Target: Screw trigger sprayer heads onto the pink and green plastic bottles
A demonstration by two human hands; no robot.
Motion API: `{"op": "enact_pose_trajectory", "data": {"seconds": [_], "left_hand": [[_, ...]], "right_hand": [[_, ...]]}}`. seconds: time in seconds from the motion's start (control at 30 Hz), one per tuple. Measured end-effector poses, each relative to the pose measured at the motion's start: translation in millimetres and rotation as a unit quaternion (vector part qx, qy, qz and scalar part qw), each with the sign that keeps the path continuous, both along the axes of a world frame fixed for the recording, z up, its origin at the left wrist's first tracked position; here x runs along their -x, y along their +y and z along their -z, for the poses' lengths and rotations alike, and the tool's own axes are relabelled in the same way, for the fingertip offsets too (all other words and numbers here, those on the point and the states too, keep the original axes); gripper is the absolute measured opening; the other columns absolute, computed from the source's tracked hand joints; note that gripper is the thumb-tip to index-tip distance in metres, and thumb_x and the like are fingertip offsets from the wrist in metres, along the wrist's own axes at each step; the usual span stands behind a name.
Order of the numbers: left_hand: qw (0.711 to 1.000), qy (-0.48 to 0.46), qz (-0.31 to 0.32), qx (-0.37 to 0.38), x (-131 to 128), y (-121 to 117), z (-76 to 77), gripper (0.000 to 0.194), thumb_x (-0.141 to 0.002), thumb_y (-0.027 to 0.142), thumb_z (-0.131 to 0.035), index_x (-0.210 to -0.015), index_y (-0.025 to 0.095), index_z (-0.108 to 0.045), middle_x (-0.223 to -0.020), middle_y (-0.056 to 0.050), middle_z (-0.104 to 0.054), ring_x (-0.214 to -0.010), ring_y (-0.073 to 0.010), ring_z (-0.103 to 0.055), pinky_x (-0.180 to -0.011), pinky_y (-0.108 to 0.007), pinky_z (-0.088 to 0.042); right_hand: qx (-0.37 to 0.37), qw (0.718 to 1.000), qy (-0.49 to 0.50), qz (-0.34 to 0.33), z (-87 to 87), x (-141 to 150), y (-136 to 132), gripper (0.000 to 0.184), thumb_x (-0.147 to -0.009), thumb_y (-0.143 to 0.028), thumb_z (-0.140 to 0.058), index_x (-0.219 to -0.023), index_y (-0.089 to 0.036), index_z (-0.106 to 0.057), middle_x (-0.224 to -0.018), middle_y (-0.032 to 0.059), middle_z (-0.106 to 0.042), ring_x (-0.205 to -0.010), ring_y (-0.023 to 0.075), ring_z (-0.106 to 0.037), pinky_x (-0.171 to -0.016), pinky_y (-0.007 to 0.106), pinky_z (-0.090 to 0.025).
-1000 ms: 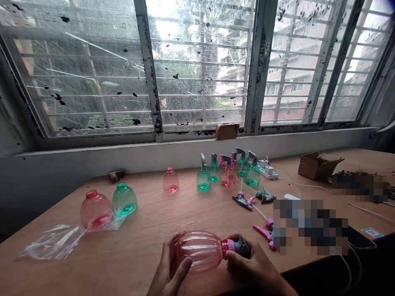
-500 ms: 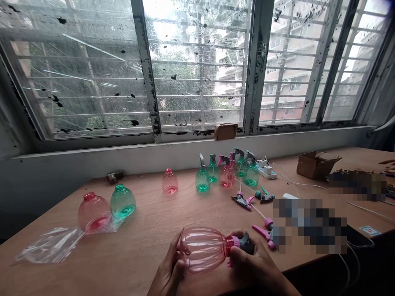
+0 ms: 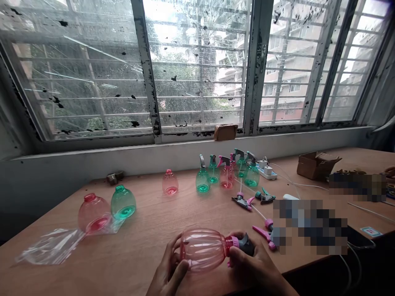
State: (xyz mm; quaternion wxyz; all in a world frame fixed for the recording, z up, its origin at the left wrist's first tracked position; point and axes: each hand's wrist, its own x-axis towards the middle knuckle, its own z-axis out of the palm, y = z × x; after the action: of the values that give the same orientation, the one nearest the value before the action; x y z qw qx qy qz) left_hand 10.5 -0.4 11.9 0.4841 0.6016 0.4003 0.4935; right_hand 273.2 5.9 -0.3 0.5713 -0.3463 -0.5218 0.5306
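Observation:
A pink see-through spray bottle (image 3: 203, 250) lies on its side in the air between my hands, its neck pointing right. My left hand (image 3: 169, 265) is wrapped round its base, thumb along the near side. At the neck, my right hand (image 3: 253, 258) closes on the pink collar and dark grey spray head (image 3: 245, 244); part of the pink trigger shows below. Just beyond my right hand, a loose pink-and-grey spray head (image 3: 268, 234) rests on the table. Farther back lie another pink-and-grey spray head (image 3: 243, 200) and a green-and-grey one (image 3: 264, 196).
Open-necked bottles stand at left: pink (image 3: 93, 211), green (image 3: 123, 201) and a pink one (image 3: 170, 183) farther back. A plastic bag (image 3: 51, 246) lies beside them. Several bottles with spray heads (image 3: 226, 176) stand by a power strip (image 3: 268, 172). A cardboard box (image 3: 316, 165) sits at back right.
My left fingers have shifted slightly round the base of the spray bottle, the thumb a little farther right. The bottle and my right hand look almost unmoved.

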Motion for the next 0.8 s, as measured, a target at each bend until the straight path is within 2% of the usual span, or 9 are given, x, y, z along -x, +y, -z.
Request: {"op": "enact_pose_trajectory", "data": {"seconds": [0.1,0.2,0.27,0.4,0.47,0.6,0.7,0.8], "left_hand": [[1.0,0.009,-0.012,0.013,-1.0,-1.9,-2.4,0.063,-0.088,0.061,-0.063,-0.139,0.028,-0.049,-0.147,-0.009,-0.057,-0.143,-0.0359,-0.043,-0.104,-0.038,-0.05],[1.0,0.023,-0.018,0.009,1.4,-4.1,0.6,0.071,-0.086,0.06,-0.066,-0.145,0.028,-0.042,-0.151,-0.01,-0.053,-0.129,-0.0333,-0.057,-0.101,-0.039,-0.052],[1.0,0.015,-0.011,-0.001,3.1,-4.4,2.5,0.078,-0.084,0.06,-0.068,-0.148,0.028,-0.039,-0.153,-0.01,-0.051,-0.126,-0.0327,-0.06,-0.103,-0.04,-0.051],[0.999,0.017,-0.005,0.049,4.3,-3.7,-0.4,0.079,-0.082,0.063,-0.069,-0.146,0.023,-0.046,-0.146,-0.009,-0.06,-0.148,-0.0372,-0.035,-0.109,-0.04,-0.048],[0.998,0.029,-0.007,0.052,3.8,-4.5,-3.1,0.076,-0.082,0.063,-0.069,-0.144,0.024,-0.05,-0.148,-0.008,-0.058,-0.15,-0.0374,-0.029,-0.113,-0.04,-0.045],[0.999,0.047,-0.007,0.004,1.6,-8.7,-5.0,0.081,-0.083,0.057,-0.072,-0.151,0.028,-0.039,-0.153,-0.008,-0.052,-0.138,-0.0361,-0.05,-0.114,-0.044,-0.042],[0.998,0.061,-0.008,-0.03,1.3,-9.9,-4.6,0.085,-0.082,0.055,-0.074,-0.153,0.029,-0.035,-0.15,-0.009,-0.054,-0.134,-0.0356,-0.052,-0.114,-0.044,-0.041],[0.999,0.051,-0.017,0.0,3.8,-6.8,-2.0,0.083,-0.081,0.06,-0.072,-0.15,0.025,-0.039,-0.137,-0.012,-0.063,-0.126,-0.035,-0.058,-0.109,-0.043,-0.047]], "right_hand": [[0.002,1.0,0.0,0.006,-1.1,0.0,-1.0,0.041,-0.079,-0.049,-0.082,-0.095,-0.016,-0.065,-0.064,0.0021,-0.072,-0.059,0.0203,-0.066,-0.059,0.029,-0.049],[0.002,1.0,0.005,0.004,-0.7,-0.3,-1.7,0.041,-0.08,-0.047,-0.083,-0.098,-0.016,-0.064,-0.065,0.0016,-0.072,-0.06,0.0192,-0.067,-0.06,0.028,-0.049],[0.001,1.0,0.002,0.003,-0.2,0.0,-1.9,0.042,-0.079,-0.047,-0.083,-0.099,-0.016,-0.064,-0.064,0.0013,-0.072,-0.058,0.018,-0.066,-0.059,0.027,-0.048],[-0.002,1.0,-0.017,-0.004,-1.5,1.7,-2.0,0.042,-0.077,-0.048,-0.085,-0.095,-0.016,-0.066,-0.062,0.0016,-0.072,-0.056,0.0174,-0.065,-0.057,0.026,-0.05],[-0.001,1.0,-0.023,-0.007,-3.0,2.4,-1.9,0.041,-0.077,-0.048,-0.085,-0.094,-0.016,-0.066,-0.062,0.0014,-0.071,-0.056,0.0175,-0.066,-0.057,0.027,-0.051],[0.004,1.0,-0.026,-0.012,-4.3,2.7,-2.1,0.041,-0.078,-0.048,-0.084,-0.095,-0.016,-0.066,-0.063,0.0017,-0.072,-0.057,0.0176,-0.066,-0.058,0.027,-0.053],[0.003,1.0,-0.025,-0.006,-4.2,3.0,-3.1,0.042,-0.077,-0.048,-0.084,-0.096,-0.015,-0.066,-0.062,0.0017,-0.072,-0.057,0.0175,-0.067,-0.058,0.027,-0.053],[0.006,0.999,-0.03,-0.008,-4.6,3.3,-3.8,0.041,-0.077,-0.048,-0.085,-0.093,-0.015,-0.066,-0.062,0.0015,-0.071,-0.055,0.017,-0.066,-0.057,0.026,-0.053]]}}
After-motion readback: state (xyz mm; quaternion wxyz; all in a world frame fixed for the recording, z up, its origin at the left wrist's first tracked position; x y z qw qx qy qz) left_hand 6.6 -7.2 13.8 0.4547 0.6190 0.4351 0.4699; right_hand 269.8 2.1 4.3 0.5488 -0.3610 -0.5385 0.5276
